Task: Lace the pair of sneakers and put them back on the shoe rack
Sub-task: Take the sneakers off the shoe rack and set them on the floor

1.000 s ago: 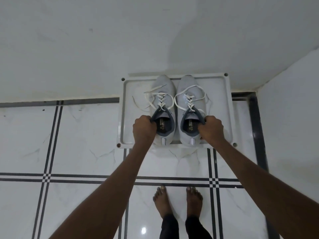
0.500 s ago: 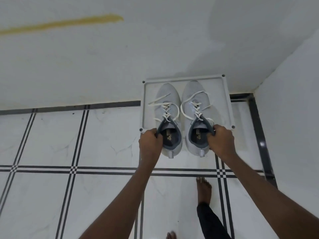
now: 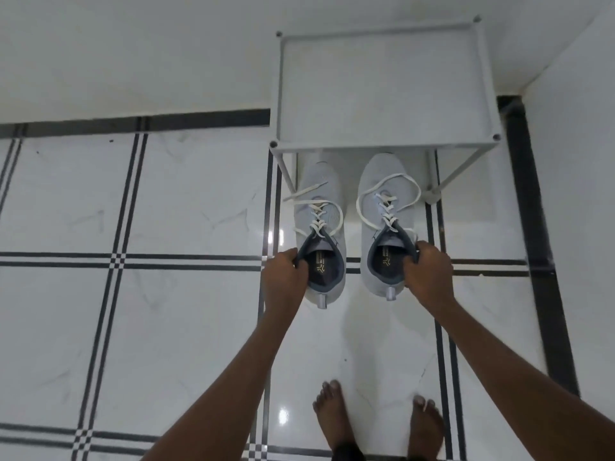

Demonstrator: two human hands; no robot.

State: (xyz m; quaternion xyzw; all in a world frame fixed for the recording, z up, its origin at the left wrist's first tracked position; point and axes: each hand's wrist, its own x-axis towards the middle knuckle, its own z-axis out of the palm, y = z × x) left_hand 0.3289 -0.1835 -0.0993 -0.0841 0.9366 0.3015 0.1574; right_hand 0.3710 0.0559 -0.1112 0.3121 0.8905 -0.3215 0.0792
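Note:
Two light grey sneakers with white laces hang side by side in front of a white shoe rack (image 3: 382, 146). My left hand (image 3: 284, 282) grips the collar of the left sneaker (image 3: 317, 194); its lace ends trail loose to the left. My right hand (image 3: 429, 274) grips the collar of the right sneaker (image 3: 386, 174), whose lace forms a wide loose loop. Both toes point toward the rack and sit just below its front rail. The rack's top shelf is bare. Whether the soles touch the floor I cannot tell.
The rack stands in a corner, against the white back wall (image 3: 133, 54) and close to a white side wall (image 3: 585, 161). The floor is glossy white tile with black stripes (image 3: 116, 261). My bare feet (image 3: 332, 417) stand below the shoes.
Both sneakers left the rack's top shelf, held by my hands, and came down and toward me, in front of the rack. The view tilted down and my feet shifted.

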